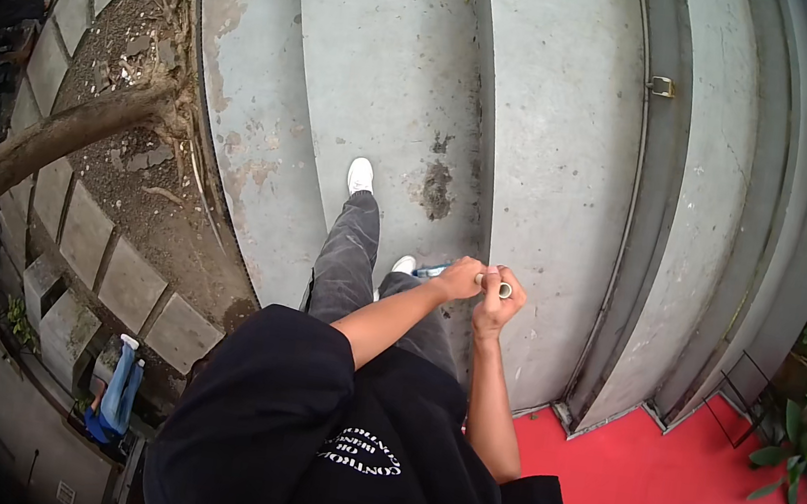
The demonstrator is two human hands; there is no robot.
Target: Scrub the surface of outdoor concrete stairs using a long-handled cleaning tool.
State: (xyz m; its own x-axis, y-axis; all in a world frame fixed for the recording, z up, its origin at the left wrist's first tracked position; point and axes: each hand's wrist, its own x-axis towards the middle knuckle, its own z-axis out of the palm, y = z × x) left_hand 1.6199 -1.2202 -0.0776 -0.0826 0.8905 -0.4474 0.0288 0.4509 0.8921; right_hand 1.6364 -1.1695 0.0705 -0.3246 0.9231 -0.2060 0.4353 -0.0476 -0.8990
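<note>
Both my hands are closed around a pale pole (505, 290), whose round hollow end faces up toward me. My right hand (500, 305) grips it near that end. My left hand (461, 278) holds it just beyond, to the left. Most of the pole is hidden by my hands. Behind my left hand, low near my shoe, part of a blue and white object (431, 270) shows; whether it joins the pole I cannot tell. My white shoes (361, 175) stand on a stained grey concrete step (399, 100).
Concrete steps (570, 121) rise on the right, with a conduit and small fixture (662, 87) along one riser. Red flooring (646, 493) and leafy plants (792, 443) lie lower right. On the left are a leaning tree trunk (71, 128), paving slabs (133, 272) and a person in blue (117, 398).
</note>
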